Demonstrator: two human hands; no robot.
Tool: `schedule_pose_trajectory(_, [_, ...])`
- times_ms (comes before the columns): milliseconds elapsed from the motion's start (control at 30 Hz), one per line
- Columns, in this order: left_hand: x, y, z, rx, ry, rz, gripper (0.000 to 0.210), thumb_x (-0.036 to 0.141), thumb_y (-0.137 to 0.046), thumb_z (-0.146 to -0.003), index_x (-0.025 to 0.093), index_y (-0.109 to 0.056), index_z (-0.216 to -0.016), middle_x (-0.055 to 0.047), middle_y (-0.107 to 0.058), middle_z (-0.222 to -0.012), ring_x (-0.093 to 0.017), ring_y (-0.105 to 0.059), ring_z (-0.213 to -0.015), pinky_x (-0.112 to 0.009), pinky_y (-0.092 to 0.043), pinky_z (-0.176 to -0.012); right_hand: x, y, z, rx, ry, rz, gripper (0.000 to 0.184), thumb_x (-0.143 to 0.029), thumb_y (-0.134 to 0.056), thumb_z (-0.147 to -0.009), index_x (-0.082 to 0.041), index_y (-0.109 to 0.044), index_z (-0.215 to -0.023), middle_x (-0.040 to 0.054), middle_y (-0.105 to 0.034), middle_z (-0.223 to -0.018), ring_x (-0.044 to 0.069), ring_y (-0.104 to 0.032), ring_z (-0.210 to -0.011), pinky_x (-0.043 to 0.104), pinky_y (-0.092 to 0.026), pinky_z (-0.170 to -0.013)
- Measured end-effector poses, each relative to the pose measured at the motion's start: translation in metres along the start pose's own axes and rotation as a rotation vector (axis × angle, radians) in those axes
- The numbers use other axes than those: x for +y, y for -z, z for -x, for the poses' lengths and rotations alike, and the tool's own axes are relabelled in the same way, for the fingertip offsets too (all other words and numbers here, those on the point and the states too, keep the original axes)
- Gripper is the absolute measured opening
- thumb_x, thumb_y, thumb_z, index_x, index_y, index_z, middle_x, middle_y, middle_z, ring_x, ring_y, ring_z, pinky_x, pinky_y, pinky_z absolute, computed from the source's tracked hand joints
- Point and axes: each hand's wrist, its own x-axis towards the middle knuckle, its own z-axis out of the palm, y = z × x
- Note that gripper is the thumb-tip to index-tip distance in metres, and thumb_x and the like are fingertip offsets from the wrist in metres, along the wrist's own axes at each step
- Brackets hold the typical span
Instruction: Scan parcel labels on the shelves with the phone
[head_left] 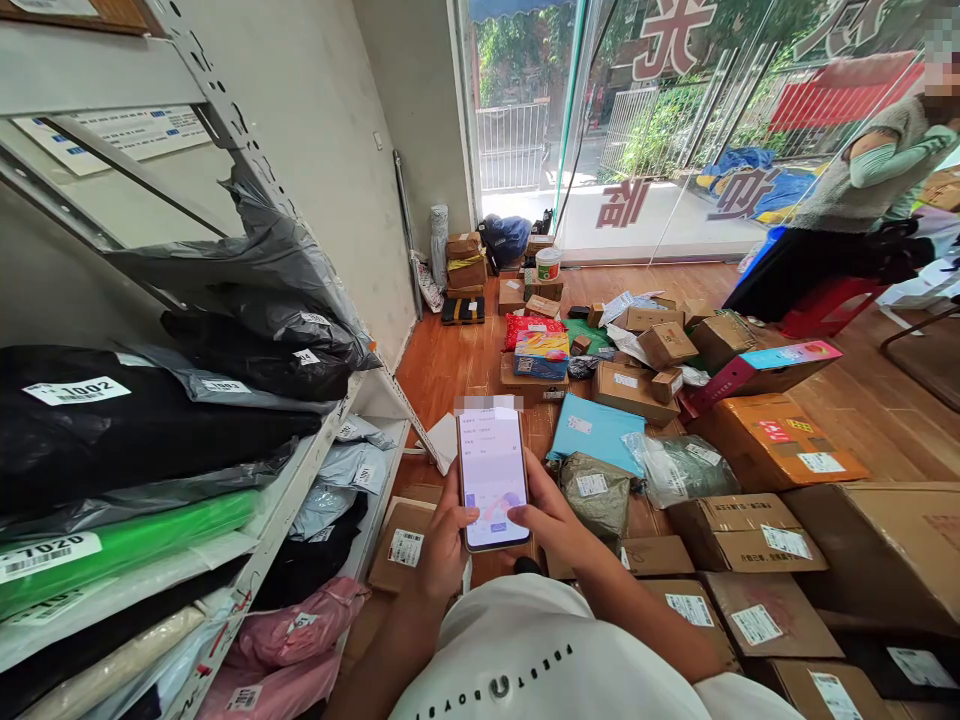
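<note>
A smartphone [491, 465] with a lit, pale screen is held upright in front of my chest. My left hand [446, 530] wraps round its left edge, the thumb on the lower left of the screen. Gripping the opposite edge, my right hand [546, 510] has its thumb on the lower right of the screen. The fingers behind the phone are hidden. Text lines and a keypad-like area show on the display, too faint to read. Just right of the phone lie a light blue parcel [600, 432] and an olive plastic-wrapped parcel [596, 490].
A metal shelf rack [292, 480] with labelled bags, including a green parcel [135, 540], stands at my left. Many cardboard boxes cover the floor at right, among them an orange-brown box [780, 445]. Beyond a glass front, a person [870, 190] is at the far right.
</note>
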Motion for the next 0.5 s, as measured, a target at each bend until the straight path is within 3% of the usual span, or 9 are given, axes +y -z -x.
schedule_pose_trajectory(267, [-0.0006,0.0020,-0.0012,0.029,0.039,-0.012,0.079,0.024,-0.062,-0.071,0.028,-0.034,-0.144,-0.007,-0.058,-0.134,-0.034,-0.058,-0.115,-0.044,-0.054,-0.089,0.0010,0.0003,0.0002,-0.013,0.013,-0.032,0.066,-0.012,-0.054,-0.079,-0.031,-0.038,-0.140,0.0034,-0.056,-0.116,0.018,-0.054,-0.088,0.029,-0.048,-0.072])
schedule_pose_trajectory(500, [0.0034,-0.0052,-0.0026,0.079,0.063,-0.140,0.084,0.023,-0.066,-0.070,0.028,-0.029,-0.145,-0.008,-0.057,-0.135,-0.033,-0.058,-0.115,-0.042,-0.056,-0.085,-0.0029,-0.0031,-0.0035,-0.022,0.085,-0.019,0.055,-0.025,-0.064,-0.085,-0.028,-0.042,-0.136,0.0055,-0.056,-0.121,0.022,-0.055,-0.106,0.032,-0.049,-0.086])
